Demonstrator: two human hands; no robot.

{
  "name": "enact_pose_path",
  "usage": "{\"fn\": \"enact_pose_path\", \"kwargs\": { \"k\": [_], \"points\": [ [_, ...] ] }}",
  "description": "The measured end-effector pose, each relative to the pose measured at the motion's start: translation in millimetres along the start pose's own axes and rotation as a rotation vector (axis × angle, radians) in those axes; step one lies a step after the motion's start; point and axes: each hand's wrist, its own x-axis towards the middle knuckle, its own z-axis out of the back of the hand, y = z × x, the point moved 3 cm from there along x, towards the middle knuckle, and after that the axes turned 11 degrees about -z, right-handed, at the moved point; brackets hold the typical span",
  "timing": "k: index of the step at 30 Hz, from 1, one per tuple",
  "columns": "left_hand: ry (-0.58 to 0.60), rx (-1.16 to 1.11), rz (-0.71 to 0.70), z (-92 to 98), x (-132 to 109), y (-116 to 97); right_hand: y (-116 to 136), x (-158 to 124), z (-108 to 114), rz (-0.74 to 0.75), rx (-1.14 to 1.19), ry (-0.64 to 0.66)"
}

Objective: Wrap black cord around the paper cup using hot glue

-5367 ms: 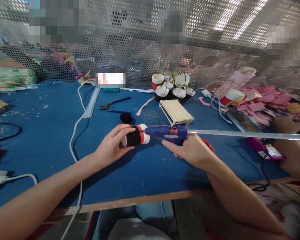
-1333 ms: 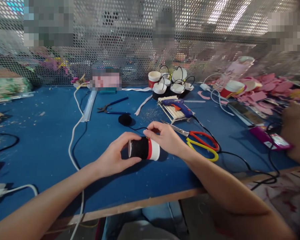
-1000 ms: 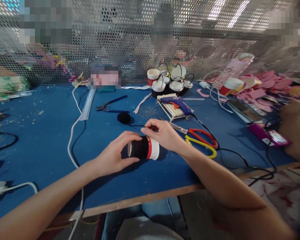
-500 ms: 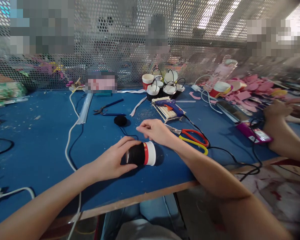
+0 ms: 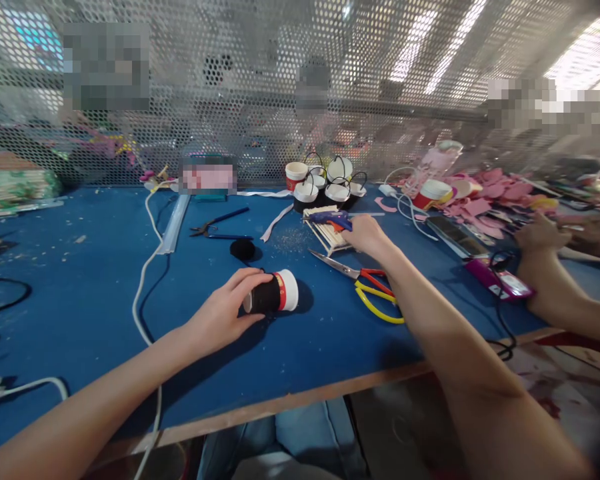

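My left hand (image 5: 225,307) is wrapped round a paper cup (image 5: 289,291) that lies on its side, its white rim pointing right. Black yarn (image 5: 265,295) covers most of the cup, leaving a red band near the rim. Just behind it rests a small ball of black yarn (image 5: 242,250). My right hand (image 5: 369,235) has its fingers closed round the handle of a blue glue gun (image 5: 327,217), whose nozzle points left over a rack of pale sticks (image 5: 324,233). Scissors (image 5: 349,271) with red and yellow handles lie below my right wrist.
Pliers (image 5: 215,230) lie at the back left, near a white cable (image 5: 143,287). Several black-wrapped cups (image 5: 337,193) with handles stand against the mesh. On the right are pink pieces (image 5: 490,190), a phone (image 5: 457,237), a purple box (image 5: 500,279) and another person's arm (image 5: 545,287).
My right hand has moved from above the cup to the right and back, and taken hold of the glue gun's handle. My left hand still holds the cup.
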Motion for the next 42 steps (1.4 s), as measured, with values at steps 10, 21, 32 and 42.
{"fn": "enact_pose_path", "kwargs": {
  "k": [10,21,32,42],
  "points": [
    [0.011,-0.012,0.019,1.8,2.0,-1.8,-8.6,-11.9,6.6,-0.161,0.432,-0.152],
    [-0.048,0.003,-0.02,4.1,1.6,5.7,40.6,-97.9,28.7,0.088,0.779,0.406],
    [-0.06,0.007,-0.058,5.2,2.8,8.5,41.2,-126.0,26.8,0.138,0.491,0.332],
    [-0.063,0.022,-0.072,5.2,3.0,8.2,40.9,-131.4,27.3,0.302,0.432,0.311]
  ]
}}
